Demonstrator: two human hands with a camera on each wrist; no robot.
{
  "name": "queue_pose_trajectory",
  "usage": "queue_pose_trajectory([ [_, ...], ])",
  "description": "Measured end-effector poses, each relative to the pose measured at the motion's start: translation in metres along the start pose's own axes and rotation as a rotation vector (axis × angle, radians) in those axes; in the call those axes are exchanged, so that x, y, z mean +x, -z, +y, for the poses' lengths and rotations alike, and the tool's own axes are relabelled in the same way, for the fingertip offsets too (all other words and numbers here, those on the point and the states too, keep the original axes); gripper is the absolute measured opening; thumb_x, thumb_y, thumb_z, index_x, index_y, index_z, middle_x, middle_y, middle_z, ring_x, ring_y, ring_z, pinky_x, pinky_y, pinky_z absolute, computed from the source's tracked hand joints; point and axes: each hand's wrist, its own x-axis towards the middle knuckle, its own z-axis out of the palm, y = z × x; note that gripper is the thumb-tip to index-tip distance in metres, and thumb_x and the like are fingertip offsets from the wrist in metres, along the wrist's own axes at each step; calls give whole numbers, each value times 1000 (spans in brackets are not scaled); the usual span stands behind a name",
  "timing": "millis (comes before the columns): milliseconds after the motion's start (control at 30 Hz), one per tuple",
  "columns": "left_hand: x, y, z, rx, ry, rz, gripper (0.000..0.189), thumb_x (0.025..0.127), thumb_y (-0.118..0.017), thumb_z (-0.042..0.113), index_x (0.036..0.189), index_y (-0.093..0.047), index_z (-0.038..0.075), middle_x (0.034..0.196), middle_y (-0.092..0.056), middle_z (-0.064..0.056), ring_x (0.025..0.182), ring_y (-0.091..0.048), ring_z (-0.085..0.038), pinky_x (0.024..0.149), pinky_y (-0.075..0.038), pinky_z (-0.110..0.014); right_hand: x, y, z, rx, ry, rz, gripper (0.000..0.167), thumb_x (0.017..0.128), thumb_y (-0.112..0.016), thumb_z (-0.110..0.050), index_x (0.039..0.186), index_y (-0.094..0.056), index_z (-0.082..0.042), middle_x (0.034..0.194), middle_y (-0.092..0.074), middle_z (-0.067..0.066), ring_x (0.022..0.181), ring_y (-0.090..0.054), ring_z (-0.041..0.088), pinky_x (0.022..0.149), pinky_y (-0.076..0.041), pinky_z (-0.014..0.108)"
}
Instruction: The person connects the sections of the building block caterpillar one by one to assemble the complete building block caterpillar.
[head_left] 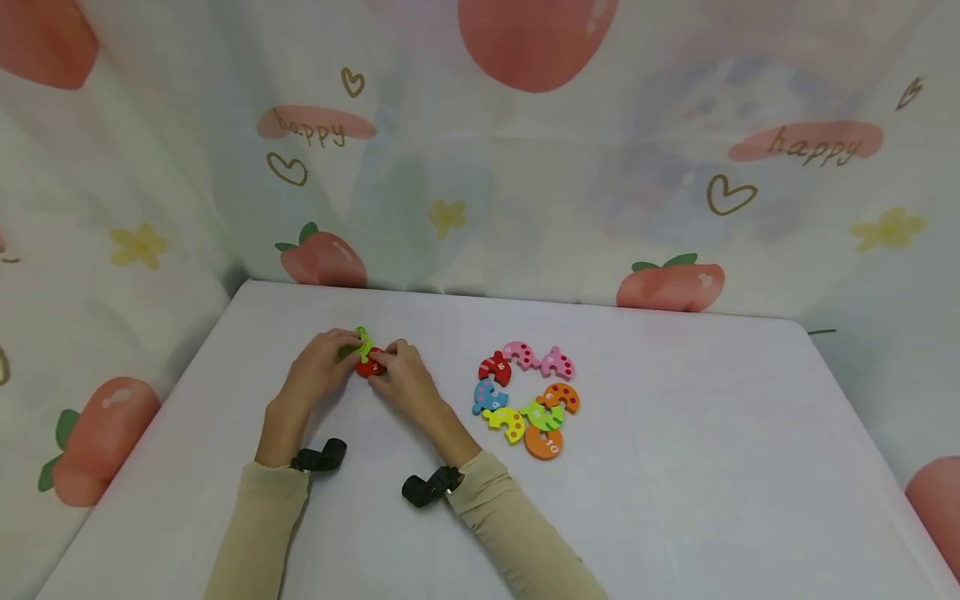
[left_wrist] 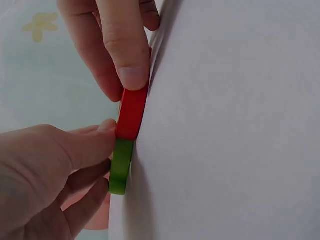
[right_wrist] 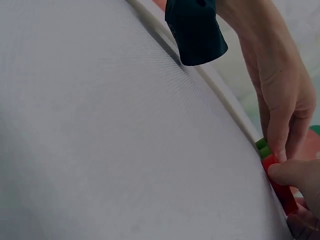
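A curtained-off booth: a pale, red-fruit-printed fabric backdrop (head_left: pixel 525 175) hangs behind and beside a plain white rectangular tabletop (head_left: pixel 712 458).

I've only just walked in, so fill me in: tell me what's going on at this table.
A person is working on two small pieces on the white table. The left grip holds a green piece, and the right grip holds a red piece. The two touch end to end; whether they interlock can't be seen. Eight more coloured pieces, several of them numbered, lie in a loose cluster to the right, untouched by either grip.
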Motion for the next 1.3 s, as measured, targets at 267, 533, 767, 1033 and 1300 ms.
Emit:
queue_pose_trajectory([
  [267, 32, -36, -58, -6, 19, -26, 24, 92, -62, 6, 115, -64, 2, 127, -57, -17, 117, -49, -39, 97, -46, -56, -5, 20, -3, 29, 60, -84, 49, 91, -68, -25, 135, -57, -6, 131, -58, 12, 117, -56, 24, 96, -51, 27],
  [533, 23, -37, -44, 70, 38, -52, 29, 95, -58, 8, 123, -61, -1, 128, -57, -18, 118, -51, -36, 101, -49, -51, -58, 87, 15, 125, 133, -178, 44, 94, -64, -27, 133, -58, -9, 138, -57, 8, 131, -52, 22, 104, -49, 37],
  [767, 20, -39, -42, 52, 1, -57, 36, 95, -61, 19, 125, -57, -2, 127, -55, -18, 115, -48, -34, 97, -50, -48, -123, 134, 74, 133, 171, -93, 39, 90, -69, -18, 127, -63, -8, 131, -62, 7, 125, -56, 25, 97, -53, 41],
  [1033, 19, -42, -46, 27, 0, -68, 46, 92, -66, 26, 127, -55, -2, 132, -53, -18, 117, -46, -33, 100, -48, -48, -157, 164, 138, 29, 169, 71, 41, 82, -76, -9, 122, -66, -5, 122, -67, 8, 116, -60, 26, 91, -56, 44],
  [1300, 18, -44, -47, -20, 8, -82, 56, 90, -69, 35, 130, -52, 0, 138, -49, -18, 124, -42, -34, 104, -45, -51, -162, 167, 156, 41, 151, 24, 42, 83, -75, -10, 124, -64, -5, 125, -65, 9, 118, -59, 27, 93, -54, 47],
])
